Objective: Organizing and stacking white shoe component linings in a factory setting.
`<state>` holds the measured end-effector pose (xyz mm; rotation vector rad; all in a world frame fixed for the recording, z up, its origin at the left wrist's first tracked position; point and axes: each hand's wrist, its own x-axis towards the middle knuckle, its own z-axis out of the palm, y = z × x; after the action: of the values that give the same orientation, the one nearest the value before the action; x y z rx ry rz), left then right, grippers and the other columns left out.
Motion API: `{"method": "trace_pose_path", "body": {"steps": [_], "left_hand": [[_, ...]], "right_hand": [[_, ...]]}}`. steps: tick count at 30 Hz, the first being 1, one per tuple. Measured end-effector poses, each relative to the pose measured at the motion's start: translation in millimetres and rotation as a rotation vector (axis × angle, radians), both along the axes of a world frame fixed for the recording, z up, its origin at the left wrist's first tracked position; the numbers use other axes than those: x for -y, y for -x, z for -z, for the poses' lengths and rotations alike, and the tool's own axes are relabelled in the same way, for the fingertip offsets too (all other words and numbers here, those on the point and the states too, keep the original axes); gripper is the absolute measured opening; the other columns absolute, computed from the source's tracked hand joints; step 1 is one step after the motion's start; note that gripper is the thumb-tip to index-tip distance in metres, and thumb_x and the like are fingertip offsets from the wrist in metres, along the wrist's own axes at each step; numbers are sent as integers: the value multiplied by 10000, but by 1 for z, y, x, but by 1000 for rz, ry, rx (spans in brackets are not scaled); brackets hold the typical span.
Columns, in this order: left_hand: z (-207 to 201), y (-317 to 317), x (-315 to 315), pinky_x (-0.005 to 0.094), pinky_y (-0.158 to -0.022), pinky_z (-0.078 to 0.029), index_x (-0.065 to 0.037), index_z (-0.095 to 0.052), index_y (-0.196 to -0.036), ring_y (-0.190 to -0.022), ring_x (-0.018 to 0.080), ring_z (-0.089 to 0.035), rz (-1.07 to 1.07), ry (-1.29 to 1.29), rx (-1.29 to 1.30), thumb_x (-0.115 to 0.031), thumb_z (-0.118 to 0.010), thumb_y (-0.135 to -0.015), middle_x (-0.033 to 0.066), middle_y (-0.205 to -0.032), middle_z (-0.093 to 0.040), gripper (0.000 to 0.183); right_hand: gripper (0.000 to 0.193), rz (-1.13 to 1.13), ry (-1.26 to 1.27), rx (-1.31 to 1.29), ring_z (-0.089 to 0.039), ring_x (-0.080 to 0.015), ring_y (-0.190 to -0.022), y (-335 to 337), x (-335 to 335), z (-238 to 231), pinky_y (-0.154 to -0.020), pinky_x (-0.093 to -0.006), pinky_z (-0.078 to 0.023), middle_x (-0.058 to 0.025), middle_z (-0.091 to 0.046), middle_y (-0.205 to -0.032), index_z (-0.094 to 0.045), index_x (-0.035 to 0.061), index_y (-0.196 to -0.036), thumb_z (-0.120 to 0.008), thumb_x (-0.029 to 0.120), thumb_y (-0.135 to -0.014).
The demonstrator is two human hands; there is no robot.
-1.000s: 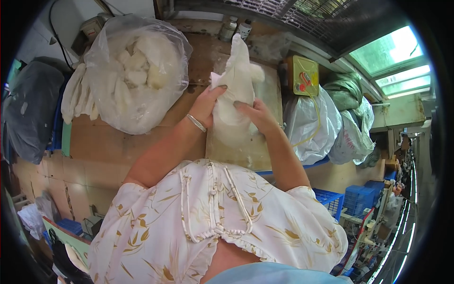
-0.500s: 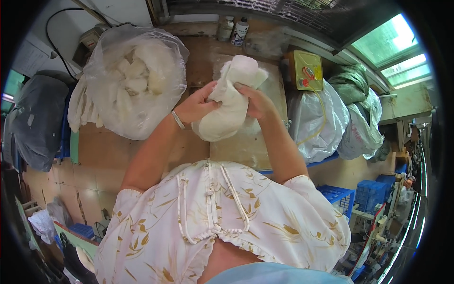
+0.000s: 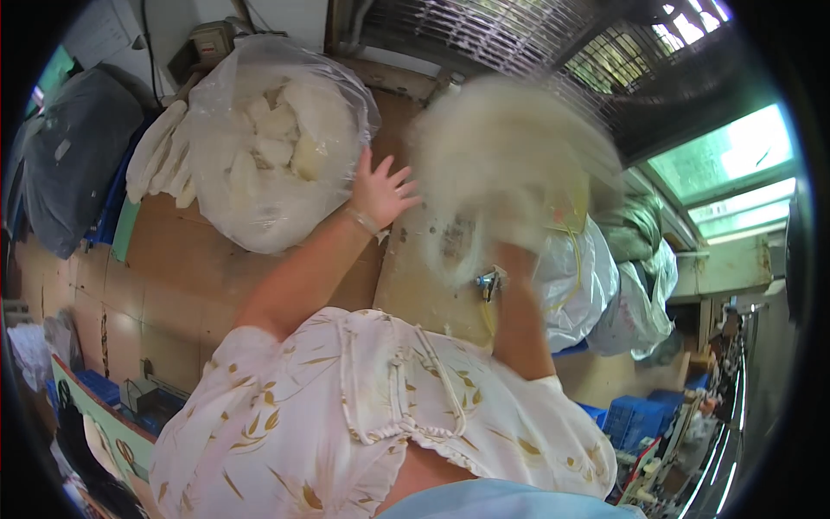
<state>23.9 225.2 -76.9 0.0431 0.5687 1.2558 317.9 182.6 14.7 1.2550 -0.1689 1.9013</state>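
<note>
My left hand (image 3: pixel 385 192) is raised over the table's left part with its fingers spread, holding nothing. A soft white piece of fabric or padding (image 3: pixel 510 143) is smeared by fast motion above the table, right of that hand. My right hand (image 3: pixel 517 240) is at its lower edge, blurred and partly covered by the white piece, so its fingers cannot be made out. Just left of my right wrist is a small blue and metal fitting (image 3: pixel 490 282) with a yellow hose.
A clear plastic bag (image 3: pixel 246 199) of off-white pieces stands at the left, beside several white glove-like pieces (image 3: pixel 160 156). Silvery white bags (image 3: pixel 575 281) sit at the right by a yellow can (image 3: pixel 571 201). A metal grille (image 3: pixel 484 43) is at the back.
My left hand has let go of the white piece and opened. The white piece, held in both hands before, has spread into a blur up and right. The view has shifted slightly.
</note>
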Motion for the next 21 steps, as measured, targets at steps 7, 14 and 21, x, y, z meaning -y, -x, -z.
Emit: {"method": "trace_pose_path", "body": {"steps": [7, 14, 21], "left_hand": [[5, 1, -18, 380, -1050, -263, -50, -210, -1421, -1294, 228, -334, -59, -121, -482, -556, -467, -871, 112, -1412, -342, 790], [-34, 41, 4, 297, -1012, -320, -22, -315, -1374, -1213, 144, -404, 470, -888, -763, -407, -579, -866, 63, -1306, -455, 690], [-48, 40, 38, 301, -886, -452, -19, -452, -1252, -1021, 142, -551, 454, -538, -673, -234, -644, -836, 55, -1126, -575, 506]], "right_hand": [[467, 991, 86, 2072, -515, -186, -1095, 94, -56, 42, -932, -335, -424, -80, -557, -1143, -469, 39, -1229, -646, 149, -811], [449, 488, 216, 1553, -575, -227, -1030, 101, -72, 39, -855, -374, -494, -103, -559, -1152, -461, -11, -1221, -594, 94, -805], [384, 377, 371, 1710, -587, -202, -972, 167, -57, 18, -819, -328, -482, -102, -593, -1096, -533, 6, -1159, -594, 187, -825]]}}
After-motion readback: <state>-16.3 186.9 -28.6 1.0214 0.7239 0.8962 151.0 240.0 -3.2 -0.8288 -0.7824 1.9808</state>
